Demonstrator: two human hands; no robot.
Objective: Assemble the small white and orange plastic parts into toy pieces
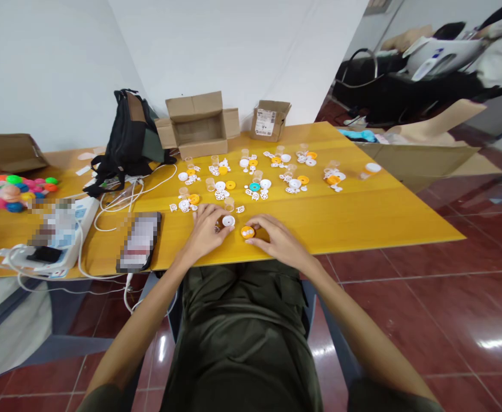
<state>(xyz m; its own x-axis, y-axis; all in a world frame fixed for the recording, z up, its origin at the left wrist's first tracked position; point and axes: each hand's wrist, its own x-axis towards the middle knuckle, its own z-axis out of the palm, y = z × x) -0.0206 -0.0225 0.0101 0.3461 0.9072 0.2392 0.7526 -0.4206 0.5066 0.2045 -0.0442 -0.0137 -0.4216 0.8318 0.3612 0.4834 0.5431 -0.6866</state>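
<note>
My left hand [206, 230] is closed on a white round cap [228, 221], pinched near the table's front edge. Between the fingertips of my right hand [273, 237] is an orange cap [247, 232] with small white pieces inside it. The two caps are a little apart. Just beyond my left hand stands a clear cup [229, 204], beside a white flat cut-out piece [240, 209]. Farther back lie several small groups of clear cups, white and orange caps and white pieces; one group has a teal cap [255, 187].
A phone [139, 241] and a white power strip [68, 234] with cables lie to the left. Behind them are a black backpack [126, 134], an open cardboard box [199, 129] and a smaller box [270, 121]. A capped cup [370, 170] stands near the table's right edge.
</note>
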